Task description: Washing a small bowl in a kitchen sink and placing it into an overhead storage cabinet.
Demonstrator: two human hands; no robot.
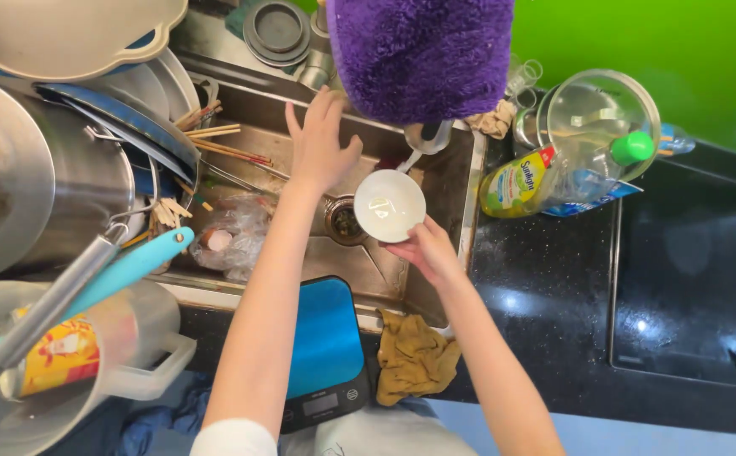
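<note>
while the right hand (423, 247) grips the near rim of a small round white ceramic bowl (389, 205), fingers curled and clamped on its edge, the bowl sits tilted over the stainless steel sink (359, 257), just beside the round drain (342, 221). the left hand (319, 145) reaches farther into the sink with its fingers spread apart and holding nothing, its fingertips near the sink's far wall. left of that hand lie wooden chopsticks (224, 150), and below them a crumpled clear plastic bag (233, 236) rests on the sink floor. a fluffy purple cloth (423, 55) hangs above the bowl. on the dark speckled counter (545, 295) to the right lies a yellow dish soap bottle with a green cap (566, 173), touching a clear glass jug (600, 114). near the sink's front edge sit a blue-topped kitchen scale (325, 346) and a crumpled mustard-yellow rag (414, 359).
</note>
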